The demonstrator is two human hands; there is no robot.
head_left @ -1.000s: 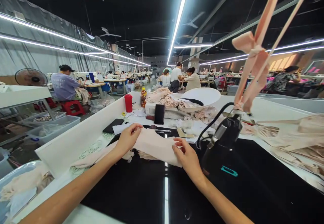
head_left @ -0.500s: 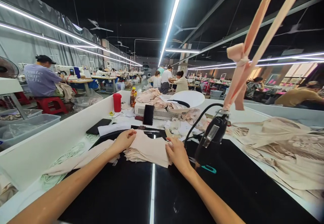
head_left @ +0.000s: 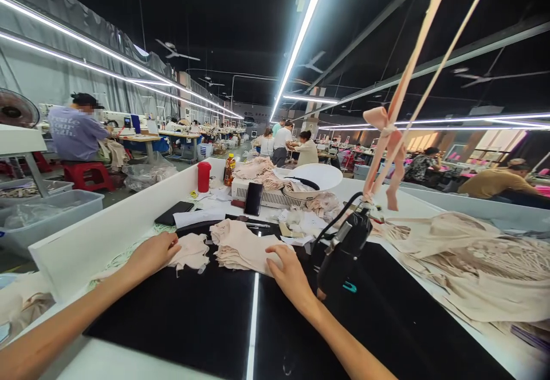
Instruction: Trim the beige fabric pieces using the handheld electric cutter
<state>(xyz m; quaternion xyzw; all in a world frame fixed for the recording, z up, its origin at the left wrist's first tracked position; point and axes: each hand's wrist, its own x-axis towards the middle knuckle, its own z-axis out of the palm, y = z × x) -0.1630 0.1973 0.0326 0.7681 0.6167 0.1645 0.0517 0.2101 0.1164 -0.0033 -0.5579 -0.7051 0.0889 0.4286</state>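
A stack of beige fabric pieces (head_left: 240, 245) lies on the black work surface (head_left: 193, 322). My right hand (head_left: 290, 277) rests on the stack's near right corner, fingers flat and apart. My left hand (head_left: 150, 254) lies to the left on a smaller heap of beige fabric (head_left: 189, 252), its fingers curled on the cloth. A black hand tool (head_left: 341, 248) hangs just right of my right hand from pink ribbons (head_left: 393, 122).
A phone (head_left: 253, 198), a red bottle (head_left: 203, 176), a white bowl (head_left: 320, 176) and loose cloth stand at the table's back. A big pile of beige garments (head_left: 468, 265) lies at the right. Other people sit at tables beyond.
My left hand let go of the stack's top piece and moved left onto the smaller heap. My right hand stayed on the stack, which now lies flat.
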